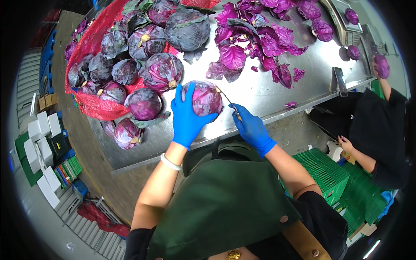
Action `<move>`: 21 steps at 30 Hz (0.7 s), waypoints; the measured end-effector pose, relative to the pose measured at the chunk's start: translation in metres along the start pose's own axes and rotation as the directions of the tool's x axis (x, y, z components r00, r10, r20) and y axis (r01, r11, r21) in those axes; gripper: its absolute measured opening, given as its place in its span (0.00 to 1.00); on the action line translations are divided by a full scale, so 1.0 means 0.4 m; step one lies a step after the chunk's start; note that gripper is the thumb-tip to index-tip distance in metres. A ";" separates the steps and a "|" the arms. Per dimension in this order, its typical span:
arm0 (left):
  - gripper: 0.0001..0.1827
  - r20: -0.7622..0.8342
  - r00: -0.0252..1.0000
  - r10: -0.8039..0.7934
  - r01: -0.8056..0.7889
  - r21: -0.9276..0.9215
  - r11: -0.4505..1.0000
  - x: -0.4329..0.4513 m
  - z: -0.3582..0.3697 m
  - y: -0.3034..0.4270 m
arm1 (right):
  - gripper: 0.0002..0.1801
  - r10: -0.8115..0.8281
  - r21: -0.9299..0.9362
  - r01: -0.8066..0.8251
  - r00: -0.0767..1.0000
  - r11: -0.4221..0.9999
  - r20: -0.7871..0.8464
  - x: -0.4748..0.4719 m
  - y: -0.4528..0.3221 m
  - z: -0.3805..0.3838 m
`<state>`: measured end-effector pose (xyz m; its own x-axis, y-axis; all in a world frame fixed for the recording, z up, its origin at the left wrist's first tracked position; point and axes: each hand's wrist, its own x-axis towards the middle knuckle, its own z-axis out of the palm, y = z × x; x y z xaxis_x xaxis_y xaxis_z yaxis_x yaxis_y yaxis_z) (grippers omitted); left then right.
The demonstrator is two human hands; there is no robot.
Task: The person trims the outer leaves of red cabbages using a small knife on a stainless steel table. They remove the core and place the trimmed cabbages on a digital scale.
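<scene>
A red cabbage (205,99) rests on the stainless steel table (240,94) before me. My left hand (188,115), in a blue glove, grips it from its left and near side. In my blue-gloved right hand (249,126) is a knife (229,100), its thin blade reaching to the stem end at the cabbage's upper right. Left of it lie more red cabbages (143,103), many in or spilling from a red mesh bag (97,109). Beyond the held cabbage is a heap of loose purple leaves (234,57).
At the table's right stand a digital scale (349,35) with a small cabbage on it and a phone-like device (339,81) near the edge. Trimmed cabbages (321,30) lie close by. A co-worker (373,130) holds a cabbage at the right. Green plastic crates (321,172) stand below, right of me.
</scene>
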<state>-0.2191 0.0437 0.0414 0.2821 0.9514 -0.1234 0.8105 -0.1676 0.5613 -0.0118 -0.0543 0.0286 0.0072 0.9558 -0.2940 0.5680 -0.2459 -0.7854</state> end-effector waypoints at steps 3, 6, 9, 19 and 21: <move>0.60 0.057 0.996 -0.072 0.067 0.086 0.994 0.041 0.010 0.055 | 0.20 0.038 -0.095 -0.036 0.999 0.995 0.021 0.035 -0.014 0.019; 0.59 0.044 0.993 -0.106 0.102 0.072 0.992 0.057 0.017 0.039 | 0.18 0.059 -0.122 -0.058 0.998 0.991 0.001 0.081 -0.001 0.046; 0.60 0.020 0.997 -0.080 0.078 0.103 0.992 0.067 0.023 0.028 | 0.19 0.031 -0.115 -0.028 0.999 0.993 0.025 0.107 0.013 0.070; 0.57 0.014 0.996 -0.086 0.084 0.106 0.991 0.093 0.035 0.011 | 0.11 0.117 -0.297 -0.086 0.989 0.951 0.088 0.185 -0.026 0.071; 0.56 0.006 0.992 -0.125 0.125 0.083 0.989 0.103 0.038 0.019 | 0.12 0.132 -0.323 -0.084 0.983 0.943 0.128 0.198 -0.036 0.057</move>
<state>-0.1936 0.0776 0.0283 0.1814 0.9633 -0.1978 0.8791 -0.0686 0.4716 -0.0381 0.0210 0.0041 -0.0232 0.8867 -0.4618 0.8005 -0.2603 -0.5399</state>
